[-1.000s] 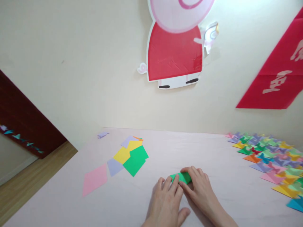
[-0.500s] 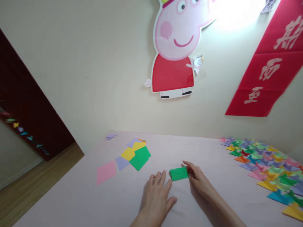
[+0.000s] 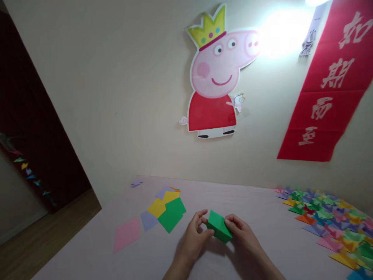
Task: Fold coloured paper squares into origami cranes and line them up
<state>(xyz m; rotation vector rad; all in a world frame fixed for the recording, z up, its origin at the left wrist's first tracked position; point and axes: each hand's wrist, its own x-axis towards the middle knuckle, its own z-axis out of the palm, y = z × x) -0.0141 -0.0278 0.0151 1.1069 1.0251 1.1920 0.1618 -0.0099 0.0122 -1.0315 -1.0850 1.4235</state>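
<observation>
A folded sheet of green paper (image 3: 219, 226) is held up a little above the table, tilted, with its layers slightly parted at the lower edge. My right hand (image 3: 243, 235) pinches its right side, the thumb lying on top. At its left edge, my left hand (image 3: 194, 237) has thumb and forefinger closed on the paper. The undersides of both hands' grips are partly hidden. To the left lie flat green sheets (image 3: 170, 219), yellow sheets (image 3: 156, 208), a purple sheet (image 3: 149, 221) and a pink sheet (image 3: 127, 232).
Many folded paper figures (image 3: 326, 217) in several colours cover the table's right side. A small purple folded piece (image 3: 136, 183) lies near the back left corner. Behind the table (image 3: 96, 249) stands a wall with a cartoon pig cutout (image 3: 212, 111) and a red banner (image 3: 316, 112).
The green paper has been lifted from the table and turned. My left hand has moved from lying open on the table to the paper's left edge. The view has tipped upward.
</observation>
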